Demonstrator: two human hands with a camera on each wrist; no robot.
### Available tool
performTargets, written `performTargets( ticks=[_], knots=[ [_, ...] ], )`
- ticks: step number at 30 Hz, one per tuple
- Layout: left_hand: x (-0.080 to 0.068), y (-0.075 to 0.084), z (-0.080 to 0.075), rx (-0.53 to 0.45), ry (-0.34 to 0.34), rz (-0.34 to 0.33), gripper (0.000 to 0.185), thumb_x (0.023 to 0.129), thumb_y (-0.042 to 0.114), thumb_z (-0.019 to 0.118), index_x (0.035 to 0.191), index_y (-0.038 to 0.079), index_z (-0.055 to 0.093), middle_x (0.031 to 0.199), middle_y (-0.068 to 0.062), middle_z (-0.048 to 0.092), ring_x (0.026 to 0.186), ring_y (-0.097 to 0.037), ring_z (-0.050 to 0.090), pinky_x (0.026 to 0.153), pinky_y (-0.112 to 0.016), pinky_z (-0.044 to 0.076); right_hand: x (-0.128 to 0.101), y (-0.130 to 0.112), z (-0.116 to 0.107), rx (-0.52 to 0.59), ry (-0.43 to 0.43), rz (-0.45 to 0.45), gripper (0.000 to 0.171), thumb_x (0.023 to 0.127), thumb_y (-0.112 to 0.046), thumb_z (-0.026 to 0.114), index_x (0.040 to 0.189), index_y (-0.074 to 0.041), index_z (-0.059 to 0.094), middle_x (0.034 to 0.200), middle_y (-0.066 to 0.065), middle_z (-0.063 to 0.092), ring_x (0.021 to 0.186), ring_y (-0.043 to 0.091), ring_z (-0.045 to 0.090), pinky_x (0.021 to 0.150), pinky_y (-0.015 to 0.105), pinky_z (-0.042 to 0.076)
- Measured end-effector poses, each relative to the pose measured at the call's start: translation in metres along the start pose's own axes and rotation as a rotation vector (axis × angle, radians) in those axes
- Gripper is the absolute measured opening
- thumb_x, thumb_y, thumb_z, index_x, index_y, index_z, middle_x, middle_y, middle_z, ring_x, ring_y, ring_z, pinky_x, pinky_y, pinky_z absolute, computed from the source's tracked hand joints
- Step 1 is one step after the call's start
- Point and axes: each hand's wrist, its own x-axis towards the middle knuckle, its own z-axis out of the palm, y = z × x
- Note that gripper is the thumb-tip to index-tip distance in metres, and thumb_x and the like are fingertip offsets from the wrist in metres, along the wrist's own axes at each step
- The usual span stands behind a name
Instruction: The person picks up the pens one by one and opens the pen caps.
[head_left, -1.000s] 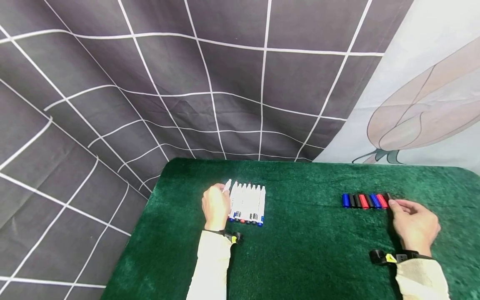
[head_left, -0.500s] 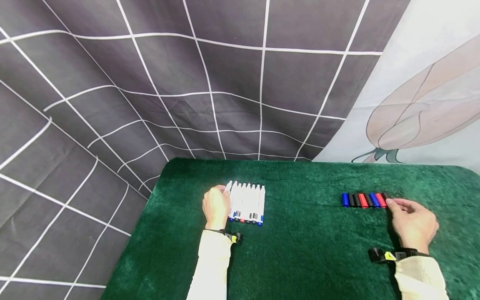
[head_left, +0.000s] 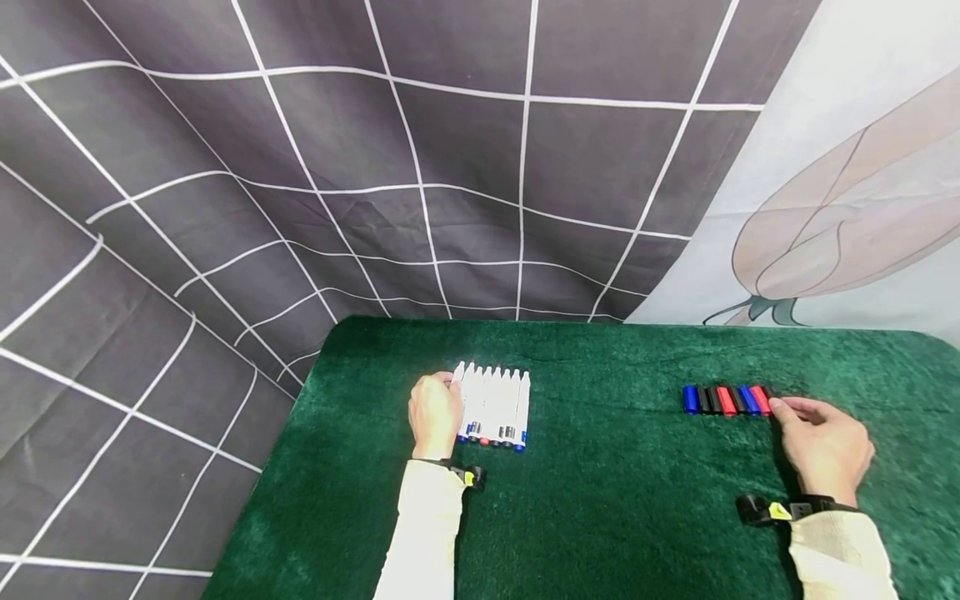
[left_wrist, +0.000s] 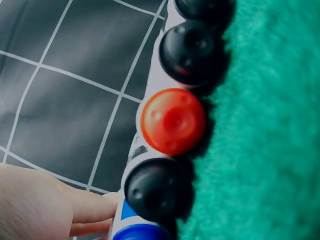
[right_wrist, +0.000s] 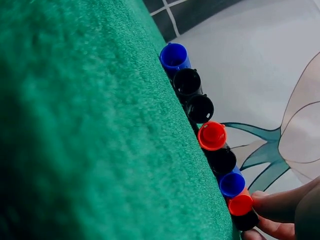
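Note:
Several white markers [head_left: 495, 404] lie side by side in a row, their coloured ends toward me. My left hand [head_left: 435, 415] is at the row's left end and pinches the leftmost white marker [head_left: 460, 372]. In the left wrist view, black, red and blue marker ends [left_wrist: 172, 121] show up close, with fingertips behind them. Farther right, several blue, black and red marker caps [head_left: 726, 402] form another row. My right hand [head_left: 827, 446] pinches the black cap [right_wrist: 245, 220] at its right end, beside a red cap [right_wrist: 241, 204]. The caps' hollow openings show in the right wrist view.
A green plush cloth [head_left: 615, 492] covers the table. Behind and to the left hangs a dark grey curtain with a white grid [head_left: 465, 142]. A pale patterned sheet [head_left: 847, 192] hangs at the back right.
The leftmost marker, raised at its tip a second ago, now lies in line with the others. My right hand has shifted slightly left with the black cap, up against the cap row.

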Motion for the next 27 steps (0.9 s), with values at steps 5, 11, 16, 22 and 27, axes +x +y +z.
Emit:
performTargets(
  ticks=[5, 11, 16, 22, 27],
  knots=[
    [0.0011, -0.0009, 0.0023, -0.011, -0.017, -0.007, 0.018, 0.097, 0.013, 0.065, 0.109, 0.005, 0.076, 0.104, -0.017, 0.071, 0.099, -0.037, 0.067, 0.087, -0.049, 0.051, -0.0015, -0.0001, -0.0005, -0.007, -0.013, 0.013, 0.055, 0.1, -0.042, 0.054, 0.134, 0.001, 0.061, 0.128, 0.027, 0.061, 0.129, 0.046, 0.042, 0.102, 0.059, 0.031],
    [0.0007, -0.0003, 0.0022, -0.011, -0.033, -0.007, 0.02, 0.097, 0.015, 0.066, 0.11, 0.004, 0.075, 0.104, -0.017, 0.07, 0.098, -0.036, 0.068, 0.086, -0.048, 0.051, -0.0012, -0.0004, -0.0013, -0.009, -0.014, 0.018, 0.056, 0.1, -0.043, 0.054, 0.134, 0.001, 0.061, 0.128, 0.027, 0.061, 0.131, 0.046, 0.04, 0.104, 0.058, 0.029],
    [0.0005, -0.0007, 0.0012, -0.021, -0.039, -0.004, 0.022, 0.094, 0.018, 0.069, 0.109, 0.003, 0.075, 0.104, -0.017, 0.07, 0.097, -0.036, 0.067, 0.086, -0.049, 0.051, -0.0015, -0.0007, -0.0007, -0.003, -0.01, 0.02, 0.055, 0.1, -0.043, 0.055, 0.133, 0.001, 0.061, 0.125, 0.026, 0.063, 0.13, 0.046, 0.041, 0.103, 0.058, 0.03],
    [0.0003, -0.0017, 0.0006, -0.016, -0.038, -0.003, 0.023, 0.094, 0.019, 0.07, 0.109, 0.002, 0.074, 0.104, -0.018, 0.07, 0.097, -0.037, 0.067, 0.085, -0.05, 0.051, -0.002, -0.0017, -0.0007, 0.01, -0.006, 0.014, 0.056, 0.099, -0.043, 0.056, 0.134, 0.001, 0.061, 0.115, 0.025, 0.068, 0.128, 0.045, 0.044, 0.102, 0.057, 0.031],
    [0.0004, -0.0015, 0.0, -0.011, -0.02, 0.002, 0.026, 0.095, 0.022, 0.068, 0.111, 0.002, 0.074, 0.104, -0.019, 0.069, 0.098, -0.038, 0.067, 0.086, -0.051, 0.051, -0.0042, -0.0038, -0.0019, 0.034, -0.002, 0.017, 0.057, 0.099, -0.044, 0.056, 0.134, 0.0, 0.06, 0.099, 0.02, 0.07, 0.125, 0.043, 0.046, 0.099, 0.056, 0.031]
  ],
)
